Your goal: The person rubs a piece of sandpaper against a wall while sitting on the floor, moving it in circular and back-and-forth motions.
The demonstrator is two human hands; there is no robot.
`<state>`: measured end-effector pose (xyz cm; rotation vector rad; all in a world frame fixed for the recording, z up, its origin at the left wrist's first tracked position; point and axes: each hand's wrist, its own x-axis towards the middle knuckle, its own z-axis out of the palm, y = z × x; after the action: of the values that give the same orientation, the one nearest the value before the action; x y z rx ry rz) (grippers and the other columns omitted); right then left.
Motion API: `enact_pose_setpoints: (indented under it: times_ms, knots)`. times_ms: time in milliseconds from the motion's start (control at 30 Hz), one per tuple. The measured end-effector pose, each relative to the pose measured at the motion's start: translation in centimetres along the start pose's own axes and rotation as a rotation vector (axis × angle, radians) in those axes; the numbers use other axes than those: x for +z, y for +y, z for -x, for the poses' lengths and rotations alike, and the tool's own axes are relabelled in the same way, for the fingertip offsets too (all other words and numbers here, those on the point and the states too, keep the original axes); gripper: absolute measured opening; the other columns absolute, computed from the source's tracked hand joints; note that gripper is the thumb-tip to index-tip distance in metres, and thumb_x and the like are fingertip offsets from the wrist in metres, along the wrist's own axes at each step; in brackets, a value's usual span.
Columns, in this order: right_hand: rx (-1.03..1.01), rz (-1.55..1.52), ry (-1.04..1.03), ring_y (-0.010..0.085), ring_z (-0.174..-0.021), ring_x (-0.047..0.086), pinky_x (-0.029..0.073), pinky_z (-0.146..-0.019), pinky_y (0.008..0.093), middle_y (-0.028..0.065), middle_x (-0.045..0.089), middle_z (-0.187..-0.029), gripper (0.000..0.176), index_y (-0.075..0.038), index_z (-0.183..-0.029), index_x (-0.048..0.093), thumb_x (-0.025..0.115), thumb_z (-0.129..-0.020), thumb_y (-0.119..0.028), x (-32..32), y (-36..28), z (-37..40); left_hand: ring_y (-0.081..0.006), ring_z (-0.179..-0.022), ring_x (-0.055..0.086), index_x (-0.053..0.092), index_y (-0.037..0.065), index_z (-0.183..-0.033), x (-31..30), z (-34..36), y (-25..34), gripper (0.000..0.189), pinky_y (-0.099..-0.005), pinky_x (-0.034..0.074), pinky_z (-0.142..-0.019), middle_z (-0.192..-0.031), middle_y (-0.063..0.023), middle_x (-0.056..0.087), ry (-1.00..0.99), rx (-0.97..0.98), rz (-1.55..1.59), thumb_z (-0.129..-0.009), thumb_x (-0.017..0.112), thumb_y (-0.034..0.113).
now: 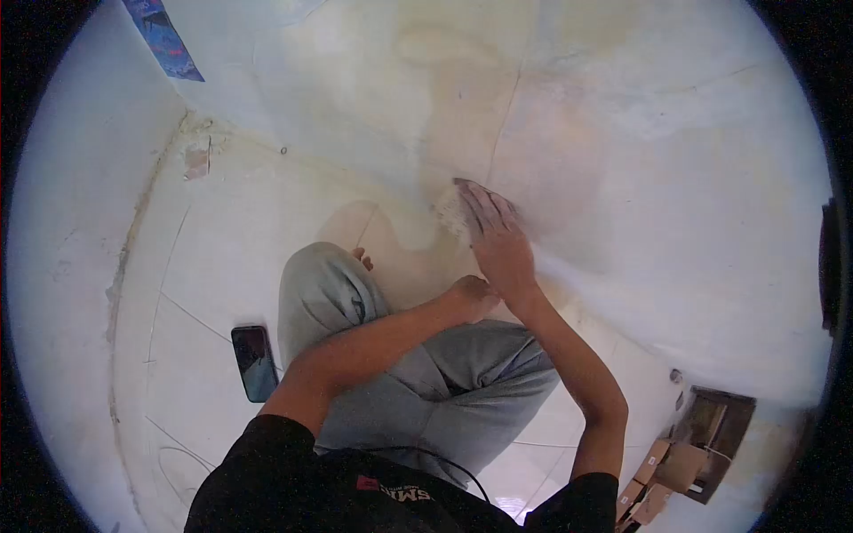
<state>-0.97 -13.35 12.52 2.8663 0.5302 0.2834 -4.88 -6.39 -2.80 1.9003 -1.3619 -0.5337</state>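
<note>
The short-sleeved shirt is black, white-lettered; the trousers are grey.

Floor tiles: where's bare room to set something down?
Bare floor shows between the smartphone and the left wall, and between the left knee and that wall. Crowded just ahead of the lap, where the left hand and right hand sit close together.

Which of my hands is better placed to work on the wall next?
Probably your right hand: it lies flat against the wall, with a dark-edged thing under its fingertips. Your left hand sits lower, close to the right wrist.
</note>
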Motion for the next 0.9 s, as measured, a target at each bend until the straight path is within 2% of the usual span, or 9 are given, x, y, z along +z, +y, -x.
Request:
enact_pose_setpoints:
  times_ms: [133, 233, 300, 367, 533, 700, 733, 800, 900]
  knots:
    - [-0.013, 0.092, -0.025, 0.0245, -0.136, 0.040, 0.034, -0.112, 0.0394, 0.0067, 0.041, -0.150, 0.058, -0.001, -0.141, 0.045, 0.052, -0.084, -0.011, 0.1, 0.0, 0.4, -0.0394, -0.089, 0.066, 0.063, 0.001, -0.100, -0.5, -0.6, 0.6, 0.022, -0.0493, 0.053, -0.075, -0.099, -0.0193, 0.068, -0.186, 0.071, -0.170, -0.089, 0.051, 0.016]
    - [0.076, -0.174, -0.004, 0.0237, -0.137, 0.039, 0.034, -0.113, 0.0397, 0.0075, 0.040, -0.150, 0.060, -0.001, -0.142, 0.042, 0.053, -0.084, -0.010, 0.8, -1.8, -3.2, -0.0370, -0.097, 0.064, 0.064, 0.001, -0.103, 0.9, -0.8, 0.6, 0.026, -0.0466, 0.052, -0.084, -0.106, -0.0205, 0.066, -0.099, -0.103, 0.069, -0.090, 0.055, 0.022]
    - [0.092, -0.378, 0.066, 0.0245, -0.138, 0.038, 0.033, -0.113, 0.0388, 0.0074, 0.037, -0.152, 0.062, 0.000, -0.143, 0.039, 0.053, -0.084, -0.010, 1.4, -4.1, -8.4, -0.0286, -0.110, 0.058, 0.061, 0.003, -0.114, 1.4, -0.2, 0.1, 0.032, -0.0425, 0.047, -0.095, -0.118, -0.0174, 0.062, 0.154, 0.087, 0.274, -0.094, 0.058, 0.028]
    - [0.065, -0.641, 0.165, 0.0259, -0.137, 0.039, 0.034, -0.113, 0.0376, 0.0081, 0.037, -0.152, 0.065, 0.002, -0.145, 0.035, 0.053, -0.084, -0.010, 3.0, -6.8, -13.8, -0.0285, -0.114, 0.055, 0.058, 0.005, -0.119, 0.7, 1.0, -0.3, 0.034, -0.0420, 0.044, -0.098, -0.123, -0.0158, 0.058, 0.085, 0.042, 0.372, -0.095, 0.057, 0.029]
    - [-0.008, -0.408, 0.296, 0.0223, -0.138, 0.036, 0.030, -0.116, 0.0335, 0.0081, 0.036, -0.153, 0.061, 0.006, -0.141, 0.040, 0.053, -0.085, -0.012, 6.2, -10.2, -18.6, -0.0283, -0.131, 0.042, 0.044, 0.012, -0.138, -0.8, 3.2, -0.4, 0.046, -0.0403, 0.034, -0.109, -0.145, -0.0095, 0.043, -0.122, -0.146, 0.825, -0.099, 0.052, 0.033]
    - [-0.007, -0.371, 0.111, 0.0223, -0.138, 0.037, 0.030, -0.115, 0.0349, 0.0080, 0.036, -0.154, 0.059, 0.003, -0.140, 0.044, 0.053, -0.084, -0.014, 5.4, -3.7, -8.5, -0.0303, -0.108, 0.060, 0.056, 0.004, -0.118, 2.2, -0.1, -0.8, 0.025, -0.0445, 0.048, -0.093, -0.116, -0.0167, 0.062, 0.230, 0.037, 0.014, -0.099, 0.049, 0.017]
    - [-0.029, -0.229, 0.049, 0.0221, -0.139, 0.036, 0.030, -0.116, 0.0357, 0.0081, 0.036, -0.153, 0.059, 0.002, -0.140, 0.044, 0.053, -0.084, -0.014, 3.6, -2.4, -5.8, -0.0303, -0.108, 0.060, 0.056, 0.004, -0.118, 2.1, -0.6, -0.7, 0.025, -0.0445, 0.048, -0.093, -0.116, -0.0167, 0.062, 0.237, 0.048, 0.024, -0.099, 0.049, 0.017]
    - [-0.058, -0.080, -0.025, 0.0220, -0.140, 0.036, 0.030, -0.116, 0.0364, 0.0082, 0.037, -0.153, 0.059, 0.001, -0.140, 0.044, 0.053, -0.083, -0.014, 1.2, -0.5, -1.7, -0.0354, -0.102, 0.063, 0.058, 0.003, -0.117, 1.8, -0.9, -0.9, 0.027, -0.0471, 0.049, -0.090, -0.108, -0.0187, 0.066, -0.138, -0.034, -0.079, -0.096, 0.049, 0.018]
    - [-0.063, 0.070, -0.116, 0.0217, -0.141, 0.033, 0.029, -0.116, 0.0377, 0.0082, 0.039, -0.152, 0.061, 0.001, -0.142, 0.043, 0.054, -0.083, -0.014, 0.9, 0.5, 1.0, -0.0347, -0.099, 0.065, 0.060, 0.004, -0.114, -2.2, -0.5, 2.0, 0.025, -0.0460, 0.050, -0.089, -0.103, -0.0178, 0.068, -0.276, -0.149, -0.041, -0.093, 0.050, 0.016]
